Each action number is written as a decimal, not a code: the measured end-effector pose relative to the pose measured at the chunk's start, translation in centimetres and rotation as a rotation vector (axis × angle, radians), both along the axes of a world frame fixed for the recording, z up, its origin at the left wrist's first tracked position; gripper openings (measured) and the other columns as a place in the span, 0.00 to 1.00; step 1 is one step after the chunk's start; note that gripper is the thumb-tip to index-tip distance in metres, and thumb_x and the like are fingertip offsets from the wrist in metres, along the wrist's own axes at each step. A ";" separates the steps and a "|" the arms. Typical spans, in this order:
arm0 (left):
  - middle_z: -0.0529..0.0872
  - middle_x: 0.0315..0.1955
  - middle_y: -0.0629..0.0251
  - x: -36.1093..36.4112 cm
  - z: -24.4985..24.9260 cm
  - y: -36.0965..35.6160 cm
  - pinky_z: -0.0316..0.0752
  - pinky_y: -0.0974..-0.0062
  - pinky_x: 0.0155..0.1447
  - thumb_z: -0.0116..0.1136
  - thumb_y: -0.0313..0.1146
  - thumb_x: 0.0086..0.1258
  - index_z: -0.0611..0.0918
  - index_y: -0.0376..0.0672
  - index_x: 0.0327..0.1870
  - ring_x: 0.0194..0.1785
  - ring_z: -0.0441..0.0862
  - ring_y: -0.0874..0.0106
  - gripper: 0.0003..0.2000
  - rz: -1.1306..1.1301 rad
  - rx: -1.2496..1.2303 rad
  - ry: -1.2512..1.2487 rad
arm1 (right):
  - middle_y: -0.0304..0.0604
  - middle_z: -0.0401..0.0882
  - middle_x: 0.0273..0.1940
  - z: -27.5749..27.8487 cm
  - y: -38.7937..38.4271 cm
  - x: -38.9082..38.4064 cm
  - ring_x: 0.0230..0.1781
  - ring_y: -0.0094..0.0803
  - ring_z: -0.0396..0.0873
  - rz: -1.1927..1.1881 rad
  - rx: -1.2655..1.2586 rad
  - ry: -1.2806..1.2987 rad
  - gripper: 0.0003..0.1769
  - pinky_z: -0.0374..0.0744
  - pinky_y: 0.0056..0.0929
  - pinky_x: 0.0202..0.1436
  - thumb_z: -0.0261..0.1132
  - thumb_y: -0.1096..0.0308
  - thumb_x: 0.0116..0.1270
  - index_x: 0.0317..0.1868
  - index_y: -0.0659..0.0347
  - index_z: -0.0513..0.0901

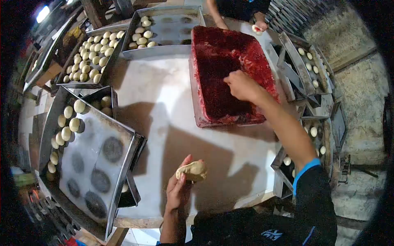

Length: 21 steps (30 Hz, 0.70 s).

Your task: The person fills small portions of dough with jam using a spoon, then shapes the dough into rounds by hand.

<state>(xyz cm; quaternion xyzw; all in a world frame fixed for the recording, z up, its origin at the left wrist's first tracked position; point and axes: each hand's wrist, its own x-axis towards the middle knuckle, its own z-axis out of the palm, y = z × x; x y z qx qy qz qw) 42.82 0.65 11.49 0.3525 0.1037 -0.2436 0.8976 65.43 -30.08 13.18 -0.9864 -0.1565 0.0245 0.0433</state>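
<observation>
My left hand (177, 192), low and near the table's front edge, has its fingers and thumb closed around a flattened piece of dough (194, 171). The dough is pale and floppy, cupped over the fingers. My right hand (243, 85) reaches over a big rectangular tub (195, 104) of dark red, crumbly filling (213, 69). Its fingers are curled together just above the filling; what they hold, if anything, is hidden. The filling lies heaped along the tub's right side and lower in the middle.
At left, a metal tray (88, 141) carries round dough balls (74, 124) along one side and rests on other trays. More trays of balls (92, 57) stand behind. Stacked trays (303, 65) line the right edge. Across the table (164, 74), another person's hand (260, 25) holds dough with red filling.
</observation>
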 end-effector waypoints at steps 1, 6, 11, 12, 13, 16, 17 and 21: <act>0.76 0.60 0.43 0.0 -0.4 0.0 0.71 0.66 0.65 0.51 0.44 0.73 0.63 0.30 0.70 0.61 0.76 0.60 0.32 0.028 0.007 0.020 | 0.58 0.82 0.37 -0.6 0.6 1.3 0.38 0.58 0.82 0.008 -0.005 0.008 0.11 0.82 0.45 0.46 0.60 0.79 0.56 0.40 0.69 0.85; 0.76 0.61 0.44 0.2 -0.6 1.3 0.71 0.65 0.65 0.52 0.47 0.72 0.63 0.29 0.70 0.61 0.76 0.59 0.34 0.072 0.079 0.096 | 0.65 0.82 0.35 -2.7 3.6 4.0 0.41 0.57 0.83 -0.058 -0.152 0.255 0.10 0.82 0.47 0.46 0.64 0.72 0.53 0.32 0.70 0.84; 0.75 0.61 0.45 0.7 -1.3 1.5 0.69 0.67 0.66 0.53 0.46 0.71 0.64 0.29 0.69 0.61 0.77 0.60 0.33 0.099 0.044 0.099 | 0.51 0.79 0.21 -2.2 2.2 2.4 0.28 0.49 0.83 -0.313 0.145 0.179 0.10 0.78 0.43 0.33 0.61 0.69 0.59 0.35 0.65 0.86; 0.75 0.61 0.45 1.1 -1.1 1.5 0.69 0.68 0.66 0.53 0.45 0.71 0.64 0.29 0.69 0.61 0.76 0.60 0.32 0.097 0.036 0.034 | 0.46 0.76 0.19 -1.3 1.1 2.4 0.21 0.40 0.77 -0.231 0.217 0.295 0.11 0.75 0.37 0.27 0.61 0.68 0.60 0.38 0.65 0.86; 0.76 0.61 0.46 1.5 -0.8 1.3 0.69 0.68 0.66 0.53 0.44 0.71 0.65 0.29 0.69 0.61 0.76 0.61 0.32 0.095 0.027 -0.032 | 0.40 0.73 0.17 -0.6 0.2 2.2 0.15 0.31 0.72 -0.148 0.290 0.408 0.12 0.71 0.32 0.22 0.61 0.68 0.60 0.40 0.64 0.87; 0.74 0.63 0.48 2.6 0.9 0.1 0.69 0.69 0.65 0.51 0.41 0.72 0.67 0.29 0.67 0.62 0.75 0.63 0.29 0.108 0.135 -0.084 | 0.32 0.67 0.16 6.1 0.8 -3.3 0.12 0.16 0.59 -0.618 0.874 0.648 0.13 0.60 0.20 0.16 0.63 0.66 0.62 0.42 0.65 0.87; 0.74 0.63 0.48 3.0 1.3 -0.1 0.69 0.69 0.65 0.51 0.41 0.72 0.67 0.29 0.67 0.62 0.75 0.63 0.29 0.096 0.136 -0.090 | 0.31 0.67 0.16 7.2 0.4 -5.0 0.12 0.15 0.57 -0.606 1.019 0.686 0.14 0.58 0.17 0.15 0.63 0.66 0.63 0.44 0.65 0.87; 0.73 0.64 0.52 3.9 2.4 -2.0 0.71 0.68 0.65 0.47 0.34 0.77 0.63 0.27 0.69 0.62 0.75 0.66 0.25 0.161 0.114 -0.111 | 0.35 0.80 0.23 6.9 1.2 -13.2 0.20 0.17 0.70 -0.258 1.056 0.416 0.12 0.71 0.23 0.25 0.64 0.64 0.65 0.41 0.63 0.88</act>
